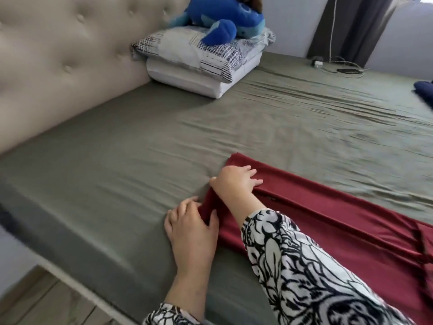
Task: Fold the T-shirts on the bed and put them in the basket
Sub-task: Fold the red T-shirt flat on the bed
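Observation:
A dark red T-shirt (328, 207) lies folded into a long strip on the olive-green bed sheet (140, 148), running from the middle toward the lower right. My left hand (189, 226) pinches the strip's near left end between thumb and fingers. My right hand (236, 181) lies flat on top of the same end, fingers stretched out and pressing the cloth down. Both forearms wear black-and-white patterned sleeves. No basket is in view.
A beige tufted headboard (58, 55) stands at the left. Two stacked pillows (199, 59) carry a blue plush toy (222, 19) at the back. A dark blue garment (425, 90) shows at the right edge. A charger and cables (339, 69) lie by the curtain.

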